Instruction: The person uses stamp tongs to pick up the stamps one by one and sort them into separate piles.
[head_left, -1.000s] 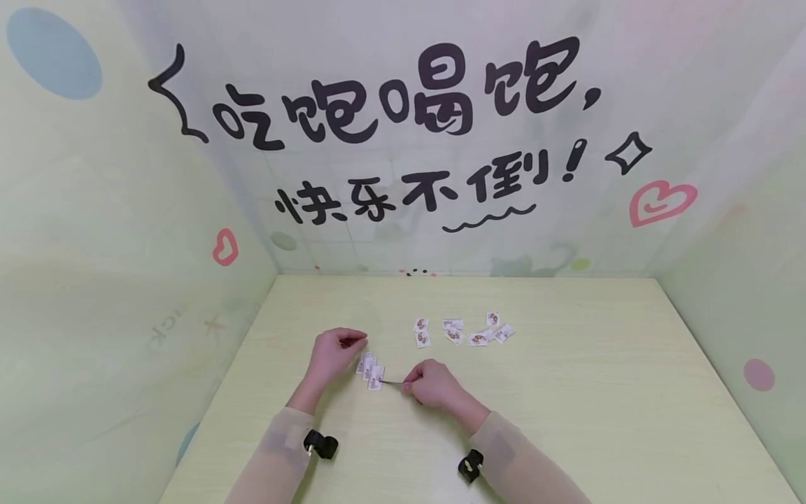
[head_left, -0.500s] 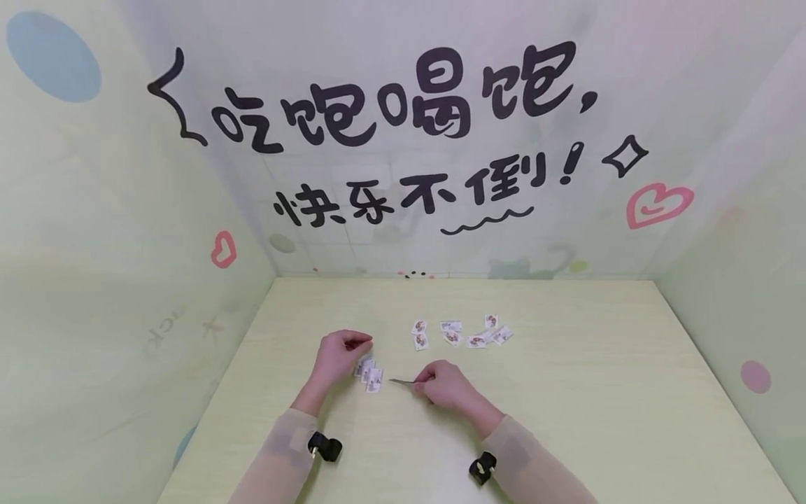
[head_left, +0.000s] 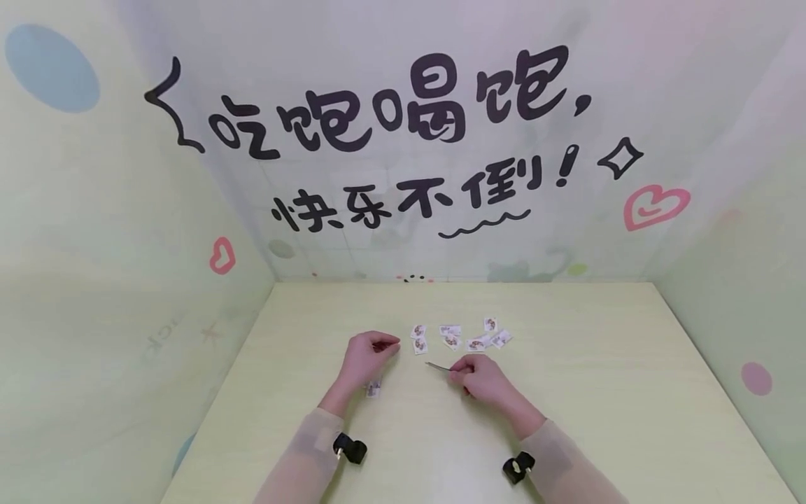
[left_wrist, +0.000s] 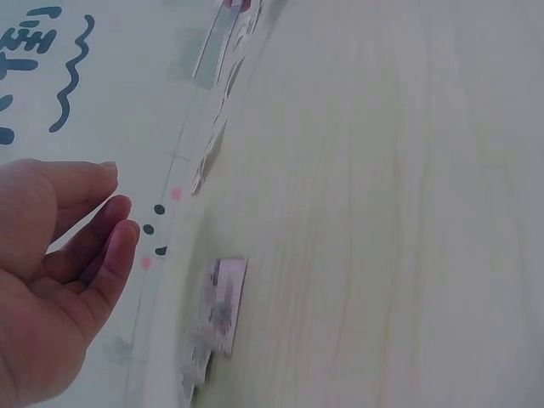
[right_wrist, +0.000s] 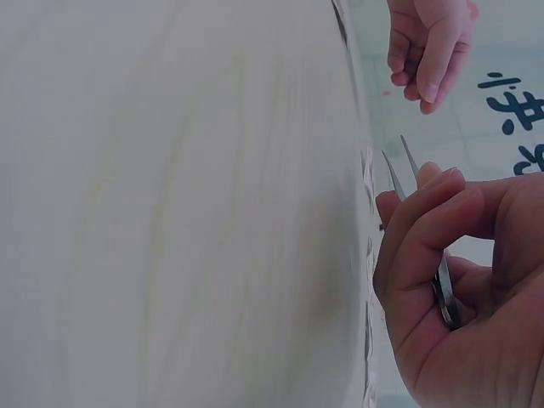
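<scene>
My right hand (head_left: 488,381) grips a pair of metal tweezers (head_left: 439,367). In the right wrist view, the tips of the tweezers (right_wrist: 446,297) stand apart with nothing between them. My left hand (head_left: 370,360) hovers over the table with its fingers loosely bent and no object in them. Below its wrist lies an overlapping group of small printed paper squares (head_left: 373,390), partly covered by the hand; the left wrist view shows these squares (left_wrist: 221,293) too. Just beyond both hands, a pair of similar squares (head_left: 420,346) rests on the table.
More paper squares (head_left: 476,345) lie scattered, some overlapping, to the right at the back. The pale wooden table (head_left: 604,420) is enclosed by a back wall (head_left: 352,252) with black lettering and by side walls. A black wrist camera (head_left: 350,449) sits on each sleeve.
My right hand has drawn the tweezers off the overlapping squares, moving right and away from me. The left hand has also shifted right, now covering part of that group.
</scene>
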Tool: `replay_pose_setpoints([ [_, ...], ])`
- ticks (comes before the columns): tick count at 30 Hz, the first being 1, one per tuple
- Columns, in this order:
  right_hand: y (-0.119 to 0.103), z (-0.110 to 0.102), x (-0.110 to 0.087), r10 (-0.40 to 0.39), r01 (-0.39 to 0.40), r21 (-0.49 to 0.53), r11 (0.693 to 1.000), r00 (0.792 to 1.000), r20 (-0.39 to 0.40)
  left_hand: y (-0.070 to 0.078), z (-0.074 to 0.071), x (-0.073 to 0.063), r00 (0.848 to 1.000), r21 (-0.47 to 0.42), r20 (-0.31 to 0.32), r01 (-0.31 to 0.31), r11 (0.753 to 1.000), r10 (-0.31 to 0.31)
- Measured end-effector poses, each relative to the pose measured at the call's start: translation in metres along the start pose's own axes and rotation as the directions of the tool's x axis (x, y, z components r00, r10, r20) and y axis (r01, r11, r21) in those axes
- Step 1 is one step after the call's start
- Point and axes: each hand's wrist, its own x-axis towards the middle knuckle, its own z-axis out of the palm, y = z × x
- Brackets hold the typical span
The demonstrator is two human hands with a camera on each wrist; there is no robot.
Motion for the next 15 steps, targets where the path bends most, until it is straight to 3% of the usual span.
replay_pose_setpoints([
  [7,0.012,-0.033,-0.002,0.025,-0.025,0.001,1.000,0.997,-0.075,0.014,0.023,0.005,0.997,-0.016,0.037,-0.065,0.998,0.066],
  [15,0.018,-0.058,-0.006,0.045,-0.046,-0.012,0.999,0.993,-0.106,0.026,0.048,0.015,0.995,-0.029,0.071,-0.065,0.997,0.067],
])
